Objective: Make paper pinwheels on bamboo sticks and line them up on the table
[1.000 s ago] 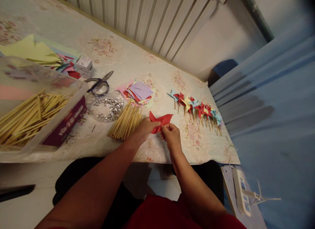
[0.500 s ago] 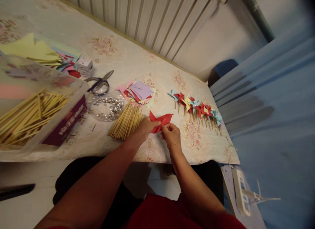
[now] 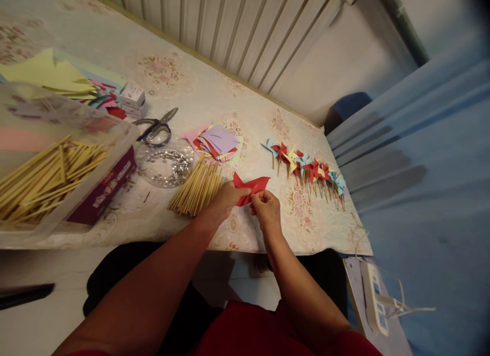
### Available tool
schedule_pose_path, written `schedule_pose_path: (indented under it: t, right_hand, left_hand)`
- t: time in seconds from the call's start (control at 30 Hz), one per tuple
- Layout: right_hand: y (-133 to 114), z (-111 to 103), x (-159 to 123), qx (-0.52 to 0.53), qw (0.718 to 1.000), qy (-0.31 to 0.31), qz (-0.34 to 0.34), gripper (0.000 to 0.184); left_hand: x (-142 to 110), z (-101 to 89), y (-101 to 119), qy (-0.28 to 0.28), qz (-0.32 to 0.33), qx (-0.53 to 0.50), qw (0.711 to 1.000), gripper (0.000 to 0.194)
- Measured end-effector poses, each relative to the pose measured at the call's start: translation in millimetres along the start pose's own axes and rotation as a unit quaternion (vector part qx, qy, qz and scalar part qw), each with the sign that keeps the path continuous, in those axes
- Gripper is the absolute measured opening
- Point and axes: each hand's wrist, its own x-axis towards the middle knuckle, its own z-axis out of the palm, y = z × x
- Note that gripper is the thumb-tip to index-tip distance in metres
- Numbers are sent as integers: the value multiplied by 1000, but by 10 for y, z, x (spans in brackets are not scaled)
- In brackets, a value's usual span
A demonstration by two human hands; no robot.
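A folded red paper pinwheel [image 3: 252, 184] is held between both hands above the front of the table. My left hand [image 3: 226, 197] grips its left side, thumb on top. The fingers of my right hand [image 3: 267, 205] pinch together at its lower right, near the middle; whether a pin is between them is too small to tell. Just left of my left hand lies a bundle of wooden sticks [image 3: 196, 190]. Behind it is a stack of coloured paper squares [image 3: 219, 142]. Finished pinwheels on sticks [image 3: 314, 171] lie in a row to the right.
A clear dish of shiny metal pins [image 3: 164, 167] and scissors [image 3: 156, 129] sit left of the sticks. Farther left are a plastic bin of sticks [image 3: 95, 193], small white boxes [image 3: 132, 97] and yellow paper [image 3: 48, 73]. A power strip [image 3: 374, 300] lies at lower right.
Both hands stay closed on the red pinwheel, almost still. The view has shifted very slightly.
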Motion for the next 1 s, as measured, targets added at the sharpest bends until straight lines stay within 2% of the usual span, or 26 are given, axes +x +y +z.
schedule_pose_path:
  t: [0.43, 0.7, 0.83, 0.9, 0.93, 1.0]
  right_hand:
    - [-9, -23, 10, 10, 1000, -15, 4, 22]
    - [2, -19, 11, 9, 1000, -13, 10, 25]
    - [-35, -129, 42, -10, 997, 71, -11, 27]
    - [-51, -225, 67, -5, 994, 105, -12, 28]
    - [-53, -277, 75, 8, 995, 100, -8, 29]
    - [-44, -373, 75, 58, 997, 44, 19, 31]
  left_hand:
    - [0, 0, 4, 6, -14, 8, 1000, 17]
    - [3, -18, -20, -3, 6, 39, 999, 15]
    - [-15, -49, -11, -29, 1, 47, 998, 13]
    - [-26, -56, 7, -24, 0, 55, 998, 13]
    - [-36, -56, 19, -18, 2, 59, 998, 12]
    - [-73, -52, 45, -19, 3, 56, 998, 12]
